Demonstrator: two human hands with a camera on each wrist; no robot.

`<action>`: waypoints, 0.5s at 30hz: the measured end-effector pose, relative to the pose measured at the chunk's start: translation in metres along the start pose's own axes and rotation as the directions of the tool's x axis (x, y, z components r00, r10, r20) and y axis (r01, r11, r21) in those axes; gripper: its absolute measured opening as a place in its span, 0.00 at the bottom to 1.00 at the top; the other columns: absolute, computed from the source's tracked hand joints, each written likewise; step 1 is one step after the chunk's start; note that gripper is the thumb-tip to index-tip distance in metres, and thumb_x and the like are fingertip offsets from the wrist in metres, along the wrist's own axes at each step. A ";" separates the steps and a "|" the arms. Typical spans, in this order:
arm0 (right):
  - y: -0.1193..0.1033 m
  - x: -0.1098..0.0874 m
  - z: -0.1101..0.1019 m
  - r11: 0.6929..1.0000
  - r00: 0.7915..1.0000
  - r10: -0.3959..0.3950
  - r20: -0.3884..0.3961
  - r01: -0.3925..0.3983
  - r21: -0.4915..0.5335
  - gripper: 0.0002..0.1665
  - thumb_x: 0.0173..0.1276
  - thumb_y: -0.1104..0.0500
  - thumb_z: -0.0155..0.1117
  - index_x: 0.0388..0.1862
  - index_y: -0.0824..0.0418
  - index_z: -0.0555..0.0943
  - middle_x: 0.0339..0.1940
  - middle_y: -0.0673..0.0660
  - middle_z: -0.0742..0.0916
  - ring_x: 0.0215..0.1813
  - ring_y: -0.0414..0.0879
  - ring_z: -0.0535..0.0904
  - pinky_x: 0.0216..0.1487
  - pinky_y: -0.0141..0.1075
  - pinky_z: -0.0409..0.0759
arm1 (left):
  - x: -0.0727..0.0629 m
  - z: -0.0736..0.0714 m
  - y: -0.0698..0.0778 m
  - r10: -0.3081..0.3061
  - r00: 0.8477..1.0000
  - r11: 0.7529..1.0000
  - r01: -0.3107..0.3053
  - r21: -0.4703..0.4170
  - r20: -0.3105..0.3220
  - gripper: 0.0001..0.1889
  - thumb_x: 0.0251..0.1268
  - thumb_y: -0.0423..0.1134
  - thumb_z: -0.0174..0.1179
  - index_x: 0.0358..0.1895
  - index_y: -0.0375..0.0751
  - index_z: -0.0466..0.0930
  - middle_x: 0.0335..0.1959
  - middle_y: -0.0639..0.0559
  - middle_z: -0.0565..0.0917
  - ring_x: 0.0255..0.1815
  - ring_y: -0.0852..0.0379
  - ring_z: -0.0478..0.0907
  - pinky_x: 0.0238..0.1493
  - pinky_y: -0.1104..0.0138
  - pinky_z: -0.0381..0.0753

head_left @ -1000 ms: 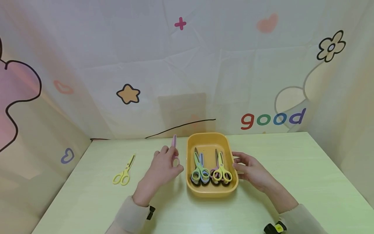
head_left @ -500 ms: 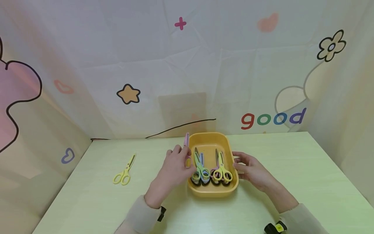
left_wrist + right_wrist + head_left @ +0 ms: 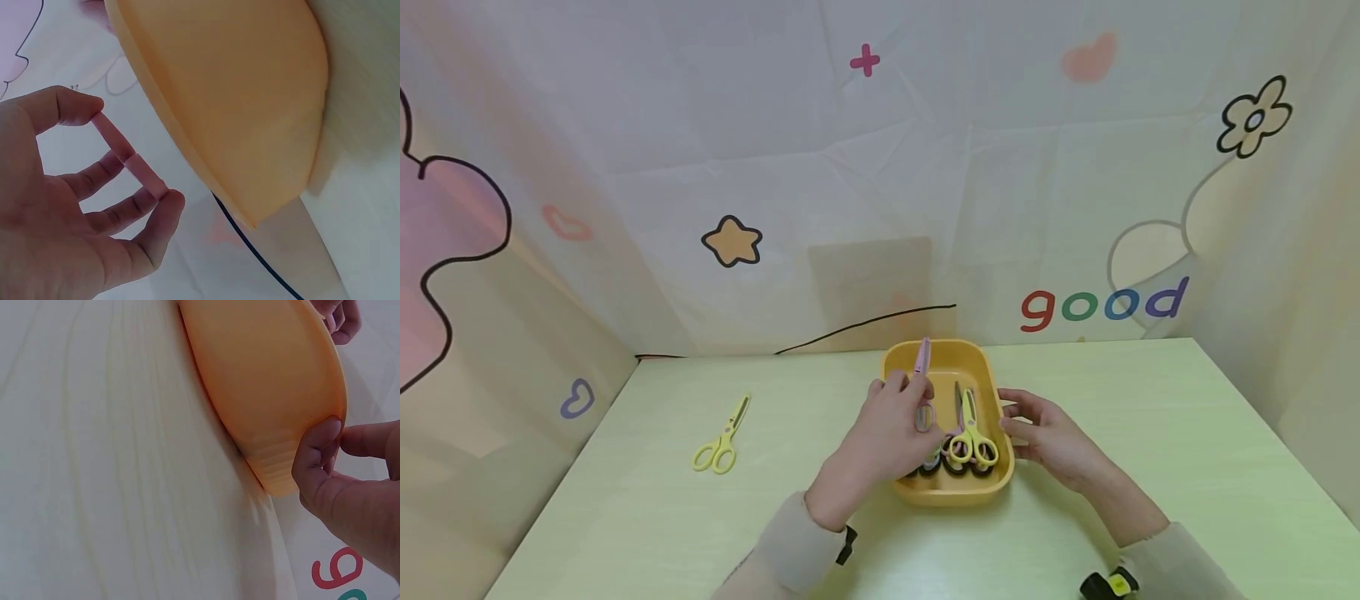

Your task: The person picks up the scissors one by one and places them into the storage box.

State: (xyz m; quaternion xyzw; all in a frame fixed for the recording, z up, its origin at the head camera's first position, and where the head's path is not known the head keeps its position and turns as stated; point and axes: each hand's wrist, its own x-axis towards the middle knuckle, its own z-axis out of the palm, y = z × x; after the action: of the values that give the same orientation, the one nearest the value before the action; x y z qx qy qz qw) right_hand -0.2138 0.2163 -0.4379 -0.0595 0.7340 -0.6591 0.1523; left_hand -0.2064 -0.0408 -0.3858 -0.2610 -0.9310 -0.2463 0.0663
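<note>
My left hand (image 3: 887,429) is over the left half of a yellow-orange plastic tray (image 3: 951,498) and pinches pink scissors (image 3: 922,360) by their finger loops, blades pointing away. In the left wrist view the loops of the pink scissors (image 3: 145,177) sit between thumb and fingertips, above the tray rim. My right hand (image 3: 1051,437) grips the tray's right wall; the right wrist view has thumb and fingers pinching its rim. Yellow scissors (image 3: 972,446) lie on top of other scissors inside the tray. My left hand mostly hides the scissors on the tray's left side.
Another pair of yellow scissors (image 3: 721,446) lies on the pale green table (image 3: 625,517), left of the tray. Behind the table hangs a printed cloth (image 3: 880,192), close to the tray's far end.
My left hand has carried the pink scissors rightward, from beside the tray to above it. My right hand and the tray have stayed in place.
</note>
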 end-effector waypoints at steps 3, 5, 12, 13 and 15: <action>0.000 0.000 0.000 1.000 1.000 -0.005 0.005 0.005 0.005 0.35 0.81 0.64 0.54 0.80 0.70 0.55 0.60 0.69 0.71 0.53 0.53 0.77 0.52 0.40 0.84 | 0.002 0.004 0.004 0.024 1.000 1.000 -0.024 0.012 0.014 0.14 0.64 0.43 0.63 0.50 0.44 0.76 0.36 0.55 0.70 0.37 0.53 0.66 0.40 0.63 0.67; 0.000 0.000 -0.001 1.000 1.000 -0.010 0.008 0.010 0.008 0.35 0.81 0.64 0.54 0.80 0.71 0.55 0.60 0.69 0.71 0.53 0.53 0.77 0.52 0.40 0.84 | 0.002 0.008 0.006 0.033 0.999 0.999 -0.034 0.026 0.021 0.15 0.64 0.43 0.64 0.50 0.43 0.76 0.37 0.55 0.70 0.38 0.54 0.67 0.41 0.63 0.68; 0.001 0.000 -0.001 1.000 1.000 -0.017 0.019 0.017 0.016 0.34 0.81 0.65 0.53 0.80 0.71 0.55 0.60 0.70 0.71 0.53 0.53 0.77 0.52 0.40 0.84 | 0.005 0.022 0.010 0.011 0.999 0.996 -0.016 0.090 0.054 0.13 0.64 0.45 0.66 0.47 0.46 0.78 0.40 0.50 0.74 0.39 0.52 0.69 0.38 0.64 0.73; 0.001 0.000 -0.001 1.000 1.000 -0.016 0.019 0.016 0.015 0.34 0.81 0.64 0.53 0.80 0.71 0.55 0.60 0.70 0.71 0.53 0.53 0.77 0.52 0.40 0.84 | 0.005 0.023 0.011 0.003 0.998 0.995 -0.010 0.103 0.063 0.13 0.64 0.45 0.66 0.47 0.46 0.78 0.41 0.49 0.75 0.40 0.51 0.70 0.38 0.64 0.74; 0.001 0.000 -0.001 1.000 1.000 -0.015 0.018 0.015 0.014 0.34 0.81 0.64 0.53 0.80 0.71 0.55 0.60 0.70 0.71 0.53 0.53 0.77 0.52 0.40 0.84 | 0.006 0.027 0.011 -0.007 0.997 0.991 -0.003 0.134 0.079 0.14 0.65 0.46 0.66 0.47 0.45 0.78 0.42 0.46 0.76 0.42 0.48 0.71 0.39 0.62 0.76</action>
State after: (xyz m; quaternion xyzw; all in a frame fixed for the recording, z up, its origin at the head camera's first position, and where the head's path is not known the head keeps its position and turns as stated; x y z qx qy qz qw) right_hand -0.2139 0.2179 -0.4384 -0.0698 0.7277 -0.6647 0.1544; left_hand -0.2055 -0.0166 -0.4027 -0.2646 -0.9477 -0.1726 0.0463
